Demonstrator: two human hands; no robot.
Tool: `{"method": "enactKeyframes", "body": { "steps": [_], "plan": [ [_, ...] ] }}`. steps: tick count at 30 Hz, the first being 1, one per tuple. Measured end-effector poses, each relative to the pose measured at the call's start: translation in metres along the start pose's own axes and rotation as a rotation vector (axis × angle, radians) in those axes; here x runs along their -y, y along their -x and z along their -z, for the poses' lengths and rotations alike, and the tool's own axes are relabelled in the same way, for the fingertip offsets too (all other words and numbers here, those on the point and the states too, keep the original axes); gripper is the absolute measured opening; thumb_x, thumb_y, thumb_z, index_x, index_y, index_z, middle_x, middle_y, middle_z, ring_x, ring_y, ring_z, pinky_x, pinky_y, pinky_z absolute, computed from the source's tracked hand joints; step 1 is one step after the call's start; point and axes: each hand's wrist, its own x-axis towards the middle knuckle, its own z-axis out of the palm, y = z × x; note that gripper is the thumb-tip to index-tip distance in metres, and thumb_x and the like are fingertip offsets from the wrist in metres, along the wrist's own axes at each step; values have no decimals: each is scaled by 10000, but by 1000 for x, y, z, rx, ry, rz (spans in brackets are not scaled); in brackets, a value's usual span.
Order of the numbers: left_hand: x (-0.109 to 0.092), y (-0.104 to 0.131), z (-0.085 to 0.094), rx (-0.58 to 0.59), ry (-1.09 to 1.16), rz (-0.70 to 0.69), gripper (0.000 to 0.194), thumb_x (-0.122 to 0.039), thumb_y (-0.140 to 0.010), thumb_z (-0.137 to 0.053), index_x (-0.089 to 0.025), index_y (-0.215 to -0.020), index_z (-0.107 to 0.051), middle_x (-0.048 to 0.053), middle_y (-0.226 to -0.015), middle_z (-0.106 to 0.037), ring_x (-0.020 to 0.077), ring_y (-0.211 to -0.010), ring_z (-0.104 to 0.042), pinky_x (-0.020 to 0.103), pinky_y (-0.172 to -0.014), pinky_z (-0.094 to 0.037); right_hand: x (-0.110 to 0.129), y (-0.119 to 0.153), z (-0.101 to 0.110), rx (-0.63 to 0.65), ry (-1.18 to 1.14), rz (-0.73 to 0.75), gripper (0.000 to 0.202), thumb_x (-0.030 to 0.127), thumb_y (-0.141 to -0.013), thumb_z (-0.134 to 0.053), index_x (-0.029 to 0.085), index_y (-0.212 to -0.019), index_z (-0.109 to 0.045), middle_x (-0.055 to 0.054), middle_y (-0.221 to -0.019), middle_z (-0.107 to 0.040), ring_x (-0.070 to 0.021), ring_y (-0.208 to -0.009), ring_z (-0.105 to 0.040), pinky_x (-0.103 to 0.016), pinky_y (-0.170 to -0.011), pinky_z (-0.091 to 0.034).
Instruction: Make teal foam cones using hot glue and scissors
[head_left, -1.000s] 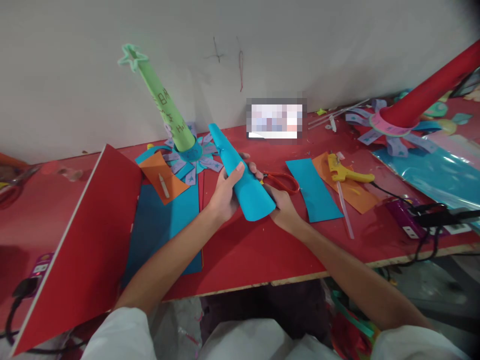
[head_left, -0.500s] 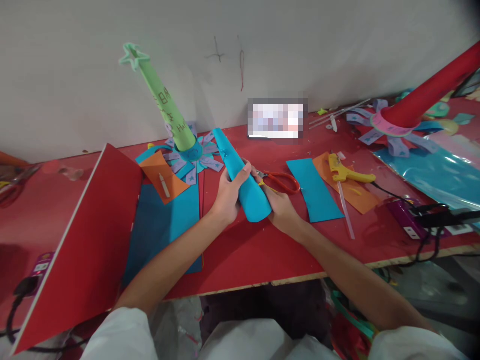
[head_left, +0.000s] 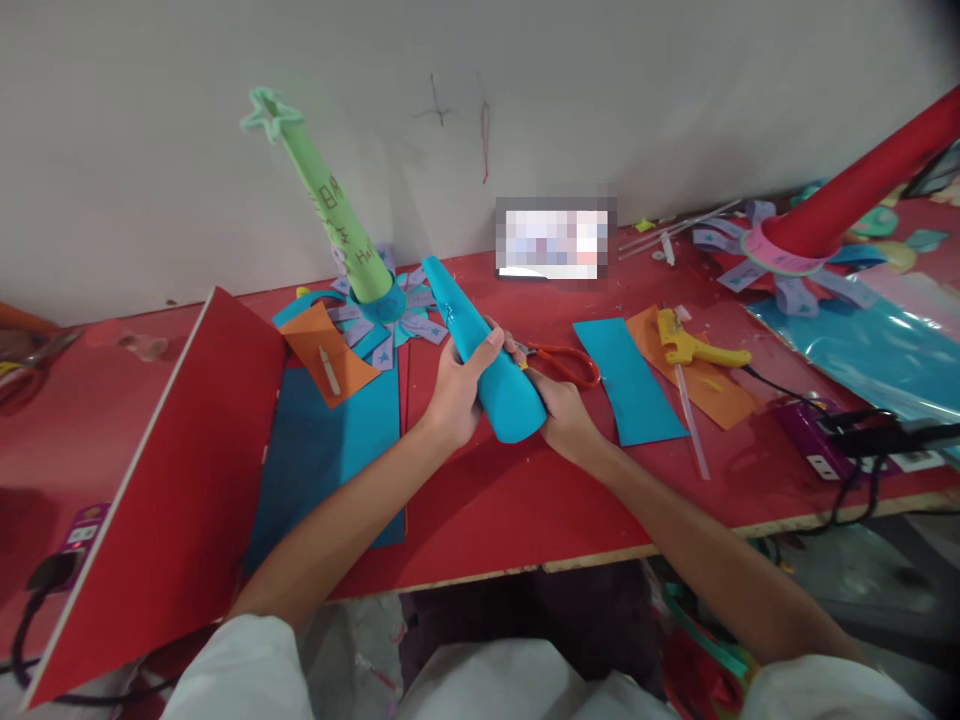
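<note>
Both hands hold a blue rolled cone point(head_left: 491, 355) above the red table, its narrow end tilted away from me and its wide end toward me. My left hand point(head_left: 459, 395) is wrapped round its left side, thumb lying across the top. From the right, my right hand point(head_left: 566, 412) grips the cone near the wide end; most of its fingers are hidden behind it. Dark glossy marks show near the cone's narrow end. Just beyond my right hand lie red-handled pliers point(head_left: 574, 365), partly covered.
A green paper tower point(head_left: 341, 215) with a star top stands at the back left. To the right lie a blue sheet point(head_left: 628, 380) and a yellow glue gun point(head_left: 697, 350) with a cord. An upright red board point(head_left: 172, 480) rises at left. A blurred screen point(head_left: 553, 240) leans by the wall.
The cone has turned very slightly in my hands, its narrow end shifting a little left. My right hand has moved slightly along its right side. The table items stay put.
</note>
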Motion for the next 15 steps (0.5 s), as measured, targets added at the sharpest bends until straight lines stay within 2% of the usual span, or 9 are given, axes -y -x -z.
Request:
{"method": "enactKeyframes", "body": {
  "steps": [3,7,11,15],
  "plan": [
    [0,1,-2,-14,3,4,462,-445,-741,-942,-207,-926,-591,-20,-812,-622,142,-757,-653,322,-781,-572,-2,0,-1,-14,5,-3,324,292,-947,-561,258,-1232,-709,-91,-951,-794,-331,-920,-759,-402,-777,-587],
    [3,3,-2,-15,0,7,463,-445,-737,-944,-208,-919,-590,-23,-806,-621,141,-759,-657,320,-787,-576,3,0,0,-21,-23,-4,284,269,-939,-570,250,-1181,-717,-86,-949,-796,-310,-852,-757,-391,-735,-582],
    [-5,-7,7,-40,-71,-23,407,-488,-809,-883,-209,-892,-599,4,-822,-654,159,-788,-683,311,-765,-578,10,1,3,-52,-70,13,248,211,-936,-565,251,-1143,-695,-71,-955,-782,-281,-868,-749,-385,-763,-576],
    [-28,-24,28,-230,-110,-160,420,-568,-862,-822,-229,-863,-574,-8,-783,-630,138,-706,-646,283,-685,-551,17,-1,6,-111,-167,45,237,189,-970,-530,253,-1153,-666,-64,-995,-755,-235,-915,-733,-392,-851,-581]
  ]
}}
